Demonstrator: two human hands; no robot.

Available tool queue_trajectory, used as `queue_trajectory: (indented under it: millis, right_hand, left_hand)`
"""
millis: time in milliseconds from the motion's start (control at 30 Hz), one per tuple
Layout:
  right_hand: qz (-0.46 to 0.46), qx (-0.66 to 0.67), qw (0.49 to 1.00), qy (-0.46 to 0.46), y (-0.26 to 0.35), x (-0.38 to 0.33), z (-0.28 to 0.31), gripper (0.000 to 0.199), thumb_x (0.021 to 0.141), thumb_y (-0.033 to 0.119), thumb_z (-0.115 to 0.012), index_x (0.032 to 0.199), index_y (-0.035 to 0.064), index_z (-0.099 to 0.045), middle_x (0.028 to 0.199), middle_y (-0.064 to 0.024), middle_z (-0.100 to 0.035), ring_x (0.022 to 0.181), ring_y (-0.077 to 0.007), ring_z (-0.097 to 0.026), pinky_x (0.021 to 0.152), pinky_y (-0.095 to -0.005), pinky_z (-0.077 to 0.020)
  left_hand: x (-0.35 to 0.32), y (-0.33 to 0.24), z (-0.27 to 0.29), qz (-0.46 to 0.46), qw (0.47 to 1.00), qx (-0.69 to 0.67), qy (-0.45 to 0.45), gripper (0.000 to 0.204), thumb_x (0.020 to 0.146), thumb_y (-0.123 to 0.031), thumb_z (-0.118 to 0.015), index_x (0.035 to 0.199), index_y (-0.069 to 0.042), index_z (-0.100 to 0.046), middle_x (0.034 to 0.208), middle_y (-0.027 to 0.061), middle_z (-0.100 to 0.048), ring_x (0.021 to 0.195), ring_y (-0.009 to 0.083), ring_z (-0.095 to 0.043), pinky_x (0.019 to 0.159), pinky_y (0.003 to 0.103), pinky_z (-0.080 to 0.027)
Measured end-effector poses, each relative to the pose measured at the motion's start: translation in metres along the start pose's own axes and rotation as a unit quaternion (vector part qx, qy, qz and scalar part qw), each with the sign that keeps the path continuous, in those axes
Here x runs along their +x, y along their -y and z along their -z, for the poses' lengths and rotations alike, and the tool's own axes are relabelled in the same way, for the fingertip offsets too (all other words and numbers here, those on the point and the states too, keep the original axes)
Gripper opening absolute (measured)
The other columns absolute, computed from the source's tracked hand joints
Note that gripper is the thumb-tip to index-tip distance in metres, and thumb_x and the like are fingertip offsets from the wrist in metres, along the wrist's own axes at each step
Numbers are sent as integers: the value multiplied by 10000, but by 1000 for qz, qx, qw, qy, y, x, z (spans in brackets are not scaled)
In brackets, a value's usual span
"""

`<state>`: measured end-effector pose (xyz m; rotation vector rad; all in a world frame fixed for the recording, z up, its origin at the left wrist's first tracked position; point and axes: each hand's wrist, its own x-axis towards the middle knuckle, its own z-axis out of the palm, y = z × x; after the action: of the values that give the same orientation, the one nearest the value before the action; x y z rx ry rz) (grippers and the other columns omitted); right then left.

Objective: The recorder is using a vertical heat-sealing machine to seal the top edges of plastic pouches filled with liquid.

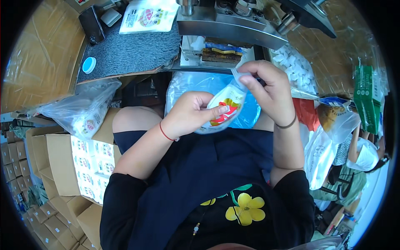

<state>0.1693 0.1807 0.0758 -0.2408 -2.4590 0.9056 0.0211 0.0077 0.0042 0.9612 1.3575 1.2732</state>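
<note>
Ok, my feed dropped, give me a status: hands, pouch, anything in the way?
Left hand grips white pouch body. Right hand pinches its top. Sealing machine just ahead, nothing between.

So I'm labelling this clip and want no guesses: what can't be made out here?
Head view only:
- Pouch: its lower part is covered by the left hand, its top by the right hand.
- Sealing machine: cut off by the top edge.
- Carton of packets: prints too small.
- Blue bag: contents hidden by both hands.
</note>
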Motion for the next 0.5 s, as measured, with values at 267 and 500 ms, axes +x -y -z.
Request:
queue_trajectory:
  millis: [267,500]
  right_hand:
    - [-76,-61,989,110,-10,-10,32,241,995,190,-544,1149,29,-635,1018,-177,-658,950,-318,-637,834,-364,-495]
    - [-254,-384,882,100,-96,-42,74,248,879,181,-675,1104,81,-650,978,-197,-684,915,-385,-661,771,-459,-507]
  left_hand:
    - [-1,3,-20,145,953,-244,105,279,941,-146,-690,1148,40,-683,1061,98,-729,911,122,-681,844,294,-547]
    - [42,7,17,124,950,-284,44,339,861,0,-663,1195,48,-637,1125,141,-710,966,200,-714,865,347,-576]
